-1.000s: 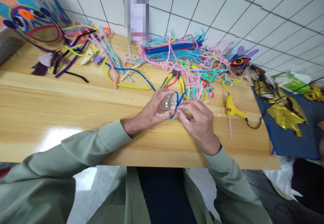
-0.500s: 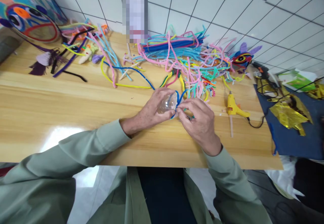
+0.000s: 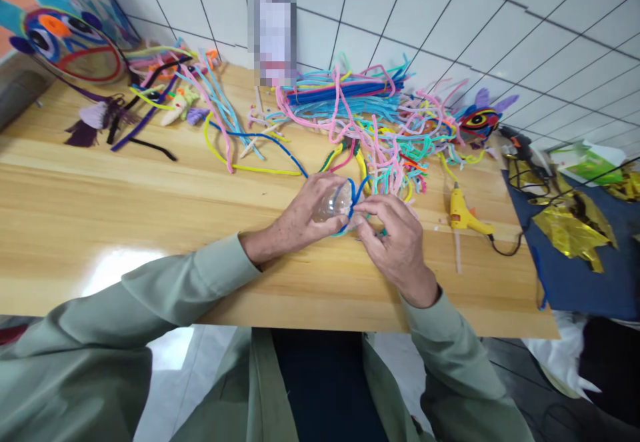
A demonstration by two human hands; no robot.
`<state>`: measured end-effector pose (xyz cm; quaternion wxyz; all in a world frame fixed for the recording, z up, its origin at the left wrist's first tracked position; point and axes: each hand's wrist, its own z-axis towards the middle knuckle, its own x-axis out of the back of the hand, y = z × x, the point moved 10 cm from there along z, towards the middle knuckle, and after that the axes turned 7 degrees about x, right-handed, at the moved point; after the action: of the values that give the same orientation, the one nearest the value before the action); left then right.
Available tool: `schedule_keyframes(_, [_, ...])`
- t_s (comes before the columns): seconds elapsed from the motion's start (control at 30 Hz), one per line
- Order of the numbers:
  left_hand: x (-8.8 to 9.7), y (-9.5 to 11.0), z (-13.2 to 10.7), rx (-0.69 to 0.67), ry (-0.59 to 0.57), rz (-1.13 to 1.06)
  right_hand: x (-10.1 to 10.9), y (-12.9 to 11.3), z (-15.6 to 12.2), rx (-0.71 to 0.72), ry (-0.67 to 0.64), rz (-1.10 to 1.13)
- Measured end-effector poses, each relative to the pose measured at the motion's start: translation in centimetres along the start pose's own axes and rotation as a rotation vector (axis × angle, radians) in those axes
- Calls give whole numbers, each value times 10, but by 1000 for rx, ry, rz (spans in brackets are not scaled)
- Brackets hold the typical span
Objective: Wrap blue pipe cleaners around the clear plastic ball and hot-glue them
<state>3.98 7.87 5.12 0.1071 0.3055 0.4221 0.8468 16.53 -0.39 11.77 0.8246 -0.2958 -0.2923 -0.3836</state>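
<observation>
My left hand is wrapped round a small clear plastic piece, rounded like the end of a bottle. Blue pipe cleaner runs along its right rim, with two ends sticking up. On the right side, my right hand has thumb and index finger nearly together at the blue pipe cleaner by the rim. A bit of teal shows under these fingers, and the exact pinch point is partly hidden. Just beyond the hands lie yellow-handled pliers, partly covered by pipe cleaners.
A yellow glue gun with a cord lies to the right. Loose pipe cleaners are heaped along the wall. A decorated mask stands at far left, a small colourful figure at back right. Gold foil lies beyond the table's right edge.
The right fingertips have drawn slightly right, away from the plastic piece's rim. My left hand keeps its hold. The whole view has shifted a little.
</observation>
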Motion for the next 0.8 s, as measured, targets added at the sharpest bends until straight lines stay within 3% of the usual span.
schedule_keyframes(0.8, [4, -4, -1, 82, 21, -50, -10, -9, -7, 45, 24, -60])
